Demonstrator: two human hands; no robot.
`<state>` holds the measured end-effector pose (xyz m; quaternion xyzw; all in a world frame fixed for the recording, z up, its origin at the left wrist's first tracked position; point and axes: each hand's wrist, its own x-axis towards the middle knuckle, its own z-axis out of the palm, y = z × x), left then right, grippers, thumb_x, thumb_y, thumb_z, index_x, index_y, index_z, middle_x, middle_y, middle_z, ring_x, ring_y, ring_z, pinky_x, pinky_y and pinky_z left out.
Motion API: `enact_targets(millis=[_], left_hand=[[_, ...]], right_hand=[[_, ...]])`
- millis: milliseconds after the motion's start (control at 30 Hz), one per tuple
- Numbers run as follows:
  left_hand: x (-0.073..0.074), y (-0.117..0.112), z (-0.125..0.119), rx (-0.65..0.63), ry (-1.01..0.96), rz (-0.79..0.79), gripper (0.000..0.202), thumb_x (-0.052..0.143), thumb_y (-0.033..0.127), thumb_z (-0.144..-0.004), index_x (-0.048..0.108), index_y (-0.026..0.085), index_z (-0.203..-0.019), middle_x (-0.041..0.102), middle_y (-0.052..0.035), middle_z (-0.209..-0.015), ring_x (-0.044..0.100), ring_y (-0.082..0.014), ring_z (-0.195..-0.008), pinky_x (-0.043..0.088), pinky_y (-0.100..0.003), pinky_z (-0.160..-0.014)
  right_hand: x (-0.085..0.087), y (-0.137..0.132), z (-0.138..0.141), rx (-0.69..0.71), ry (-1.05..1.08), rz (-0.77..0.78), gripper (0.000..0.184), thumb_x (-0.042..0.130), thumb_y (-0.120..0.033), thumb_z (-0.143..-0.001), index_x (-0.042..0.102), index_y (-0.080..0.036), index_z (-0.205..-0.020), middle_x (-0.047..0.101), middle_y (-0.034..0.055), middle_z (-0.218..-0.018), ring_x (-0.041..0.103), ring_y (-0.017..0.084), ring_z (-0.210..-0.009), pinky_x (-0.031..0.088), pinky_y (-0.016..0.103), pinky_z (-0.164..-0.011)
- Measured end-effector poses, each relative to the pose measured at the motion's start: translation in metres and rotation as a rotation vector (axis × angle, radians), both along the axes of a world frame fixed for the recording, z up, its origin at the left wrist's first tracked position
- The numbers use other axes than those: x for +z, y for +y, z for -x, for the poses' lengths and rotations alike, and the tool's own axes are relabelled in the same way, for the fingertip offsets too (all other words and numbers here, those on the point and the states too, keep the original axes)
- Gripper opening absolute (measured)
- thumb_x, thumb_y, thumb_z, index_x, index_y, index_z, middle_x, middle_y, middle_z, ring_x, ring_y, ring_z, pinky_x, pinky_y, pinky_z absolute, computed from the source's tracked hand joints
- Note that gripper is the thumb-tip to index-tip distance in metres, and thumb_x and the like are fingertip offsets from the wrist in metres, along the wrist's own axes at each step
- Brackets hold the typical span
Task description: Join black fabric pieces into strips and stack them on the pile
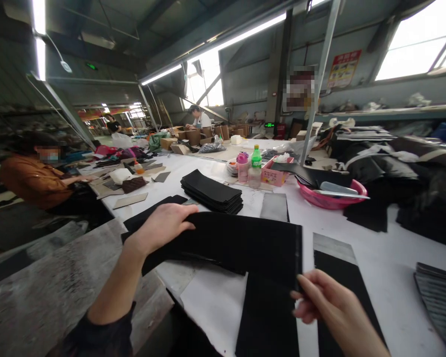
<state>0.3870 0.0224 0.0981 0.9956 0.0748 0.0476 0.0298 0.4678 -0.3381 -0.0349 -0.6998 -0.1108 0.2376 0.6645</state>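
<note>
A black rectangular sheet [241, 240] spans the gap between my two hands, its right end raised over the white tabletop. My left hand [167, 223] grips the sheet's upper edge toward its left end, thumb and fingers closed on it. At the lower right corner, my right hand [321, 300] pinches the sheet between thumb and fingers. Beneath it lies another black piece [269, 317]. To the right is a black panel [342, 277] with a grey strip along its far end. Just beyond my left hand sits a neat stack of black pieces [211, 191].
A pink basin [330, 198] holding tools stands at the right, near a pink box [277, 176] and a green-capped bottle [255, 166]. Dark ribbed pieces [438, 297] lie at the right edge. A metal post [321, 79] rises behind. A co-worker [40, 173] sits at the left.
</note>
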Motion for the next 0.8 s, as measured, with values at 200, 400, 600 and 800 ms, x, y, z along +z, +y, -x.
enact_targets(millis=[200, 400, 600, 800], left_hand=[[-0.064, 0.030, -0.028, 0.218, -0.018, -0.270, 0.025, 0.064, 0.015, -0.077, 0.064, 0.016, -0.103, 0.063, -0.0158, -0.107, 0.057, -0.0330, -0.108, 0.038, -0.045, -0.095], [-0.176, -0.008, -0.022, -0.071, 0.043, 0.130, 0.060, 0.062, 0.046, -0.082, 0.046, 0.025, -0.136, 0.048, -0.0094, -0.136, 0.053, -0.0244, -0.121, 0.045, -0.034, -0.098], [-0.225, -0.011, -0.017, -0.086, -0.033, 0.203, 0.072, 0.064, 0.058, -0.073, 0.049, 0.025, -0.135, 0.047, -0.0113, -0.139, 0.047, -0.0343, -0.127, 0.039, -0.048, -0.105], [-0.221, -0.078, -0.008, -0.208, -0.312, 0.166, 0.053, 0.057, 0.054, -0.082, 0.051, 0.030, -0.129, 0.056, -0.0100, -0.127, 0.055, -0.0333, -0.117, 0.048, -0.048, -0.097]], right_hand=[[-0.051, 0.144, -0.005, 0.107, 0.179, -0.003, 0.023, 0.051, -0.038, -0.090, 0.043, -0.019, -0.080, 0.065, 0.0010, -0.062, 0.064, 0.014, -0.046, 0.046, 0.019, -0.038], [-0.078, 0.119, -0.002, 0.117, 0.188, 0.051, 0.009, 0.051, -0.023, -0.086, 0.045, -0.019, -0.079, 0.064, -0.0016, -0.061, 0.063, 0.014, -0.045, 0.044, 0.020, -0.038], [-0.065, -0.002, 0.022, 0.184, -0.382, 0.515, 0.009, 0.054, -0.017, -0.084, 0.056, -0.021, -0.076, 0.064, -0.0026, -0.072, 0.062, 0.014, -0.065, 0.044, 0.024, -0.060], [-0.071, -0.092, -0.001, -0.019, -0.611, 0.958, 0.010, 0.054, -0.015, -0.086, 0.060, -0.022, -0.087, 0.063, 0.0006, -0.090, 0.060, 0.017, -0.082, 0.044, 0.027, -0.070]])
